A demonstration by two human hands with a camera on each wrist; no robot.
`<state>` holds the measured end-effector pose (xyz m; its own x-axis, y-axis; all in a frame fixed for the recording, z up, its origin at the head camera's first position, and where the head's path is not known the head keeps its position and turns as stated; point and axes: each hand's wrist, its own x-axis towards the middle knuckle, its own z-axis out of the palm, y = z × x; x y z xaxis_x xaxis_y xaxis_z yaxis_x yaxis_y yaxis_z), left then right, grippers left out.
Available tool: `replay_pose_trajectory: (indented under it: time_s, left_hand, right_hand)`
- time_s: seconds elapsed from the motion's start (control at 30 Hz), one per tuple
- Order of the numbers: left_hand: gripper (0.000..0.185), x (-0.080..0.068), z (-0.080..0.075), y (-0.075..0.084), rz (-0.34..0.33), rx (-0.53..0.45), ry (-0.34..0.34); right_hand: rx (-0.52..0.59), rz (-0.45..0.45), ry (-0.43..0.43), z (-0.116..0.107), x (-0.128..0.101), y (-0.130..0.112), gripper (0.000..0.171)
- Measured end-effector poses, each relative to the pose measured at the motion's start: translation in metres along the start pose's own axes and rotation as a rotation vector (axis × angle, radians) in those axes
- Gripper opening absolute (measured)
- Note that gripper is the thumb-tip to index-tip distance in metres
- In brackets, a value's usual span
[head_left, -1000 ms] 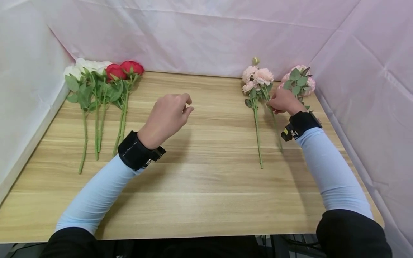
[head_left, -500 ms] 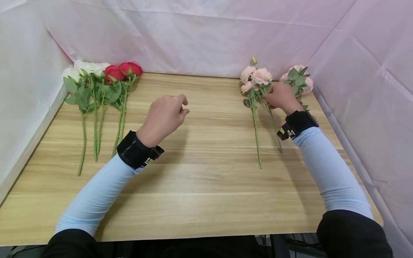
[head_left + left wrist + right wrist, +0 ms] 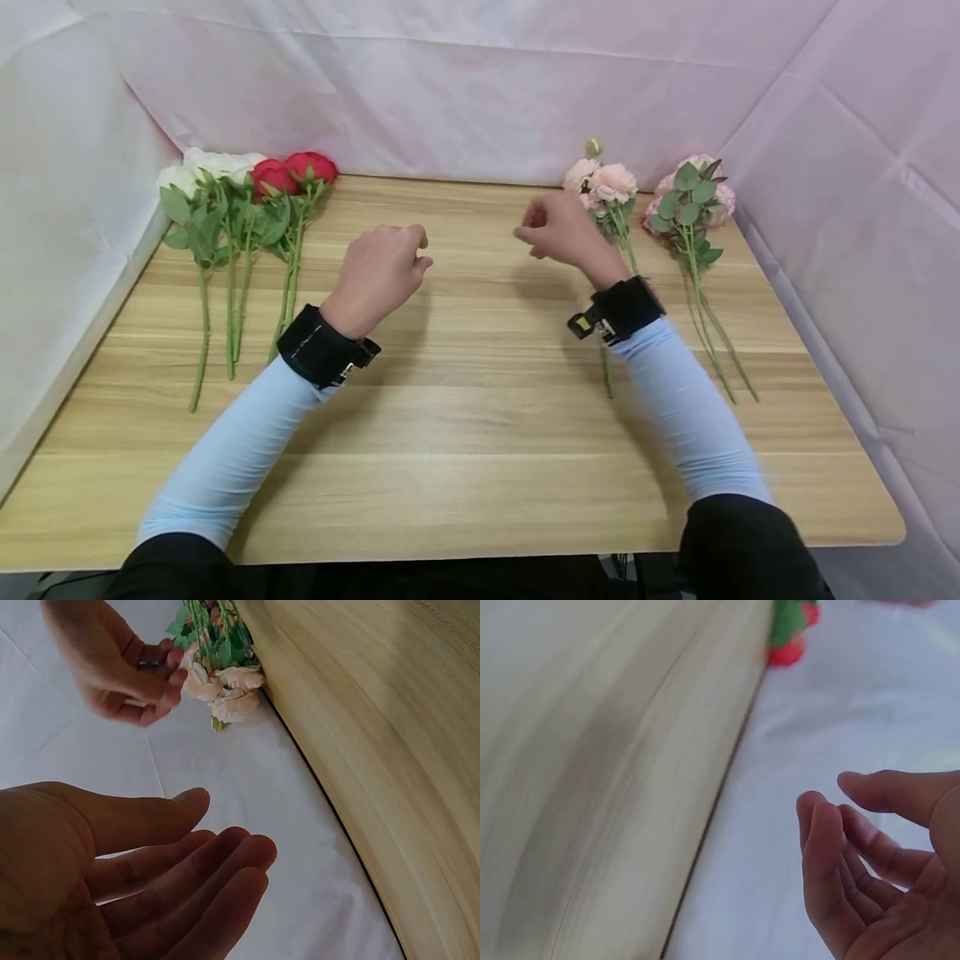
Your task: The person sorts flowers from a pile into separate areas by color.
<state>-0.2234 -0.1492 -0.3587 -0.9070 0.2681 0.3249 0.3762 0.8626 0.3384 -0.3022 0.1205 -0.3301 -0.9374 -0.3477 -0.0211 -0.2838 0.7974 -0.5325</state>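
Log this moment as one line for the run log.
left hand: empty, over table | right hand: empty, beside pale pink flowers | red roses: far left

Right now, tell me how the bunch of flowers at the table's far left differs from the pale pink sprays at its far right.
The white and red roses carry large single blooms on four straight stems; the pale pink sprays bear clusters of small blooms. The roses lie clear of both hands; the right hand hovers beside the pink sprays. Both lie flat, heads toward the backdrop.
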Motion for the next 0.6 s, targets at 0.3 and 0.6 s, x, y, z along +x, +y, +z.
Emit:
replay_pose_trajectory:
  time_s: [0.3,0.6]
  left_hand:
    - [0.018,-0.001,0.0,0.003,0.01,-0.008,-0.014]
    - [0.018,-0.001,-0.001,0.007,0.031,-0.009,-0.041]
  right_hand:
    - [-0.014,-0.174,0.024,0.03,-0.014,-0.039,0.008]
    - [0.027,-0.171,0.04,0.026,-0.023,-0.045,0.006]
